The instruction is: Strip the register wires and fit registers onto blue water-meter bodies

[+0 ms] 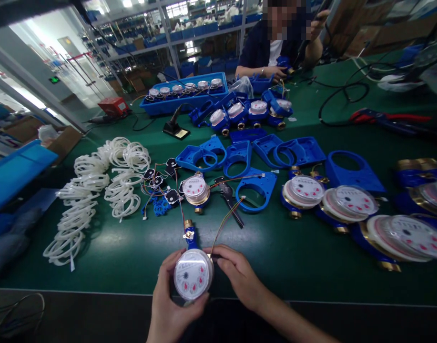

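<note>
A water meter [193, 274] is held at the near edge of the green worktop [293, 252], at 6 o'clock in the view. It is cupped from below and from the 9 o'clock side by the left hand [168, 305], whose fingers are curled around the dial housing. At its 3 o'clock rim, the right hand [239, 274] is pinched together where a thin bundle of coloured wires [225, 221] meets the meter.

This meter appears only partly assembled: no blue cover is fitted, and the wires run loose toward a blue cover plate [256, 190] at 12 o'clock. Several more cover plates [236, 155] lie unused beyond it. Another meter [196, 189] stands by small black modules [157, 181], and a row of meters [350, 205] waits at 3 o'clock, so much work seems left.

The pinched wire end is hidden behind the fingers. The meters at far right are blurred and stretched. White ring coils [96, 190] lie at 9 o'clock. A second person [279, 47] works at 12 o'clock, with hands only partly visible.
</note>
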A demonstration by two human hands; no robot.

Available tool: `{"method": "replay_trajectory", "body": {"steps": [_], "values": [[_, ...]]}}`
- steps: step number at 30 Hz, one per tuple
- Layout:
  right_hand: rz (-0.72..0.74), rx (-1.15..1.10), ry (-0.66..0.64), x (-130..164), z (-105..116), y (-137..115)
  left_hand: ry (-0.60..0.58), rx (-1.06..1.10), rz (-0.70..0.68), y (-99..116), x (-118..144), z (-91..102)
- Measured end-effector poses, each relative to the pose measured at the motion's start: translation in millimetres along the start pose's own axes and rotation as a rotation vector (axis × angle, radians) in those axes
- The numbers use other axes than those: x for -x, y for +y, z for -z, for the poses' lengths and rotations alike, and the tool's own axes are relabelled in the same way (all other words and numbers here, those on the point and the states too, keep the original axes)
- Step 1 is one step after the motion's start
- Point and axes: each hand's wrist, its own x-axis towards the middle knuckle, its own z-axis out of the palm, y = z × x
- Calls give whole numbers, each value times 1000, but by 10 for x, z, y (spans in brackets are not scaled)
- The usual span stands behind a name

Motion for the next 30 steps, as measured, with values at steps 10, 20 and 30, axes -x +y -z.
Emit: {"method": "replay_trajectory", "body": {"steps": [10, 20, 30], "values": [[-20, -44, 47, 56, -91, -50, 209, 155, 334, 297, 106, -197], [-95, -55, 108, 6, -169, -4, 268, 183, 283, 270, 108, -262], [-226, -119, 2, -91, -61, -11, 162, 105, 231, 156, 135, -255]]}}
